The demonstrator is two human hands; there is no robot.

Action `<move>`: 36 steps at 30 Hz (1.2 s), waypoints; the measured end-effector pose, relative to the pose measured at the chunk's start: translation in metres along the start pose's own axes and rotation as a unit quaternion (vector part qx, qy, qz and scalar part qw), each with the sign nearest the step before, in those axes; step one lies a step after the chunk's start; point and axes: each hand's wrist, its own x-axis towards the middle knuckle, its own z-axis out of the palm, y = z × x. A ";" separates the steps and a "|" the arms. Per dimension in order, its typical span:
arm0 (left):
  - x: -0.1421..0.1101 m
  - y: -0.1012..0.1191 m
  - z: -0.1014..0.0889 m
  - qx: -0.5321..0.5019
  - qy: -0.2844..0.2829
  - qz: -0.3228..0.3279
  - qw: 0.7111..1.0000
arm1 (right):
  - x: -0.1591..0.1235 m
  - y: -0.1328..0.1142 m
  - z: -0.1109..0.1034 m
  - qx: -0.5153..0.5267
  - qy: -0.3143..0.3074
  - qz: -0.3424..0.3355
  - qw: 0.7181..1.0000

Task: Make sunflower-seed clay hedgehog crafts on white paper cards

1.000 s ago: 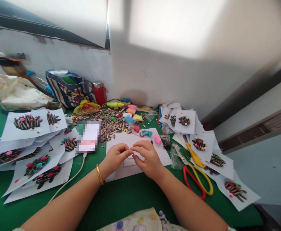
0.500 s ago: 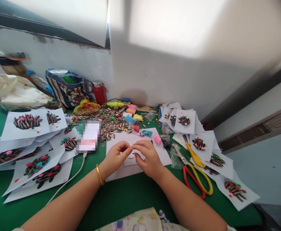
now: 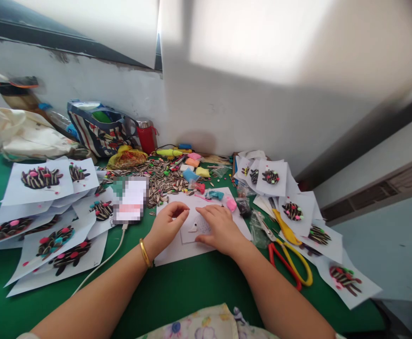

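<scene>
A small white card (image 3: 189, 234) lies on a larger white sheet (image 3: 166, 254). It bears a white piece with a black dot and a patch of tiny marks. My left hand (image 3: 166, 229) is just left of the card, with thumb and forefinger pinched together; whatever is between their tips is too small to make out. Over the card's right side, my right hand (image 3: 222, 230) has its fingers stretched out and apart, covering part of the marked patch. Past my fingers on the sheet sit a pink lump of clay (image 3: 231, 204) and a teal lump (image 3: 215, 195).
Striped sunflower seeds (image 3: 165, 181) are heaped behind the sheet, near packs of coloured clay (image 3: 190, 175). Seed-decorated cards (image 3: 46, 197) overlap at left, with more cards (image 3: 311, 214) at right. Scissors (image 3: 290, 263) lie right of my hand. A phone (image 3: 130, 202) with a cable is at left.
My hands have parted from where their fingertips met above the card. The right fingers have spread out, and more of the card's marked patch shows between the hands.
</scene>
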 end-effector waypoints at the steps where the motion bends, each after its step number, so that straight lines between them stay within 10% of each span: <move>1: 0.000 -0.001 0.000 0.001 0.001 -0.003 1.000 | 0.000 0.002 0.000 -0.010 -0.020 -0.003 1.000; 36: 0.002 -0.002 -0.003 0.043 0.029 0.007 0.999 | 0.001 0.006 0.006 -0.040 0.006 0.027 0.999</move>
